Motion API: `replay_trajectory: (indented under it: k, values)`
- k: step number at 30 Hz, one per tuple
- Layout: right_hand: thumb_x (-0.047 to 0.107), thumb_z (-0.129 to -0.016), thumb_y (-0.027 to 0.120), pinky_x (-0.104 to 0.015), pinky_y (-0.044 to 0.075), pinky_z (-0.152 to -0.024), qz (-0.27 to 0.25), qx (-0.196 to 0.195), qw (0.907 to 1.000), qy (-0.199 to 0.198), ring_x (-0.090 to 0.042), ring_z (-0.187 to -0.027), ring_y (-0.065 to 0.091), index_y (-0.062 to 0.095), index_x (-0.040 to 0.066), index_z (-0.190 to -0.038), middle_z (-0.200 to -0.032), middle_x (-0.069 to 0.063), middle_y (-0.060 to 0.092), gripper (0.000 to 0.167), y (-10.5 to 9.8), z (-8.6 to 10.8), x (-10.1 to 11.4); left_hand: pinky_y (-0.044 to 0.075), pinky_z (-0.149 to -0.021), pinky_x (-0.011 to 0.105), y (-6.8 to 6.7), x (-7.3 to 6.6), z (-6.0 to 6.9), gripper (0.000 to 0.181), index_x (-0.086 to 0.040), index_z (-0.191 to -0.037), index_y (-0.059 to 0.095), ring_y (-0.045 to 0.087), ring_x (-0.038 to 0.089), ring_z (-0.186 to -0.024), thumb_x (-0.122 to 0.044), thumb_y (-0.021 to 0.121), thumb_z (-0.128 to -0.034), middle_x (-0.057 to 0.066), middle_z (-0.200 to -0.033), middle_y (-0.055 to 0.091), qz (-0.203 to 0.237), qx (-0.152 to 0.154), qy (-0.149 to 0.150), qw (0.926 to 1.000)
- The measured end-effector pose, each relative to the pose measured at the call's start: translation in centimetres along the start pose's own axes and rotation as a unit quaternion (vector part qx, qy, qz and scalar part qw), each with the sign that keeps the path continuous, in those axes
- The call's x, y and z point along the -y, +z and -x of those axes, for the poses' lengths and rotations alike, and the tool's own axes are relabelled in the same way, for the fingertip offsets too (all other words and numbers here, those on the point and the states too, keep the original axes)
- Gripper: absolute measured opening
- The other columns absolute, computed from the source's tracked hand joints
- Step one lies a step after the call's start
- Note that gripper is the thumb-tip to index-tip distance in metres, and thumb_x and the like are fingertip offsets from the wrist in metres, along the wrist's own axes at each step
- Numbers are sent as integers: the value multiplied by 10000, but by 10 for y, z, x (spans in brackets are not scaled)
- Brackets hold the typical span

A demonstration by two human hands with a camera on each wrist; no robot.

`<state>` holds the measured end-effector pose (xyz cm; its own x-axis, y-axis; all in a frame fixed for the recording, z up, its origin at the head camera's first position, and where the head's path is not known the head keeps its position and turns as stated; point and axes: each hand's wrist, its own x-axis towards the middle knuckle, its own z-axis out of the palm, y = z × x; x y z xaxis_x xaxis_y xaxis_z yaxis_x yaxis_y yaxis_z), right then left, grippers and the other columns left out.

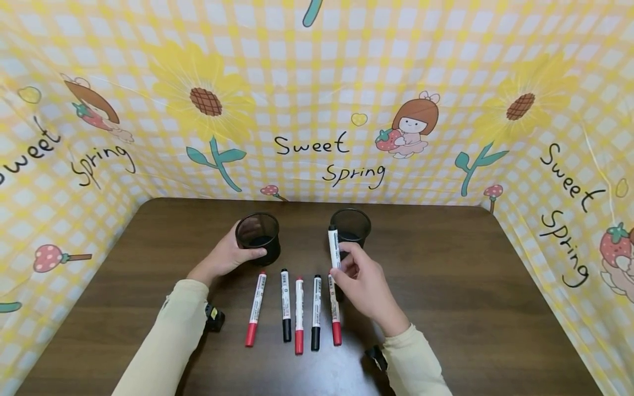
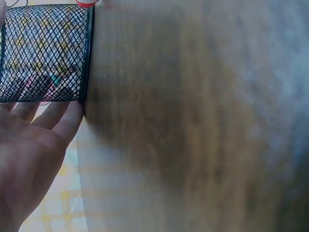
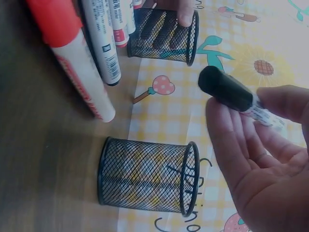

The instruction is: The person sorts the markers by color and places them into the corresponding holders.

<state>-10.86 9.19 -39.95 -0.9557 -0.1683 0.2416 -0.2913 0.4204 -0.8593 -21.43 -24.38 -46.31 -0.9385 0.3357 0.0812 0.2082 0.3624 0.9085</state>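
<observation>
My left hand (image 1: 224, 256) holds a black mesh pen cup (image 1: 269, 250) at the left, with the thumb on its near side. In the left wrist view, fingers lie along the mesh wall (image 2: 46, 53). A white marker with a black cap (image 3: 227, 89) is pinched between the thumb and fingers of my right hand (image 1: 366, 283). That hand is just in front of a second mesh cup (image 1: 360, 234), which stands upright at the right. Whether the held marker touches this cup's rim is unclear in the head view; the right wrist view shows them apart.
Several markers lie in a row on the brown table (image 1: 446, 308), among them a red-capped marker (image 1: 256, 308) at the left and a black-capped marker (image 1: 316, 313). Another red-capped marker (image 1: 335, 319) lies partly under my right hand. Yellow checked cloth (image 1: 317, 99) walls the table's back and sides.
</observation>
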Motion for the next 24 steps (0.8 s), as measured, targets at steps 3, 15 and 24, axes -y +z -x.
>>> replay_trajectory:
  k: [3,15,24]
  values:
    - [-5,-874,747,-302,510,-635,-215,-177,9993,-246,-154,-731,594,592,109,-1250,-817,21,608,423,2,-6,1,276,-1126,554,0,-1,1,787,19,-1470,353,424,390,-1354,-102,827,-855,243,-1443,476,33,-11,-9,10000]
    - [-29,-912,714,-314,511,-723,-894,-126,9941,-595,-214,-802,609,568,84,-1272,-920,-70,645,405,12,-28,7,291,-1119,548,1,0,-1,785,17,-1464,356,435,388,-1348,-103,832,-851,237,-1438,484,57,-61,72,9999]
    - [9,-930,703,-313,513,-724,-1086,86,9931,-441,-219,-843,622,575,106,-1287,-971,-80,662,391,19,-38,10,285,-1125,546,1,0,1,801,11,-1475,343,427,384,-1355,-120,832,-854,236,-1448,473,-6,-42,31,10000]
